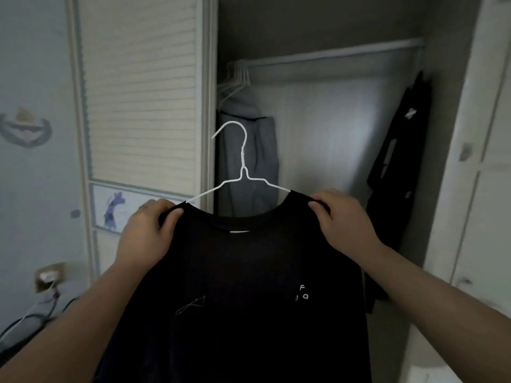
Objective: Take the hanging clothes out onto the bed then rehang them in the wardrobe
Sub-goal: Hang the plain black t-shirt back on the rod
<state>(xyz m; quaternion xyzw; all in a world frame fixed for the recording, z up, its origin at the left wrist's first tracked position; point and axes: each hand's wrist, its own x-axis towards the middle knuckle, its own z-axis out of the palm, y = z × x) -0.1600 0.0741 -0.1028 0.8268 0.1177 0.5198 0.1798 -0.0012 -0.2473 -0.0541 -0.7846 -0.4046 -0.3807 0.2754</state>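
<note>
1. Gripped the black T-shirt (249, 286) at both shoulders, low and central in the frame, before the open wardrobe (331, 134); not yet on the rail.
2. Clamped the left hand (146, 233) on the shoulder seam at centre left, fingers curled over the cloth and, judging by the line of the wire, over the hanger arm beneath.
3. Clamped the right hand (343, 219) likewise on the opposite shoulder at centre right, thumb pinching the fabric.
4. Carried the shirt on a white wire hanger (243, 172), long axis running left to right across the frame and nearly level; hook upright at frame centre, midway between the hands, opening toward the left of the frame.
5. Placed the rail (331, 52) above and beyond the hook, across the upper centre and right of the frame, rising slightly rightward; well apart from the hook.
6. Showed a bunch of empty hangers (237, 76) and a grey garment (249, 161) at the rail's left end, directly behind the hook, and a dark garment (398, 167) at the right side of the opening; bare rail between.
7. Judged as rehanging: hook to go up and forward onto the bare stretch just right of the grey garment. Neither hand nearer the hook, so lift probably shared, or handed to one hand at the hook's neck.
</note>
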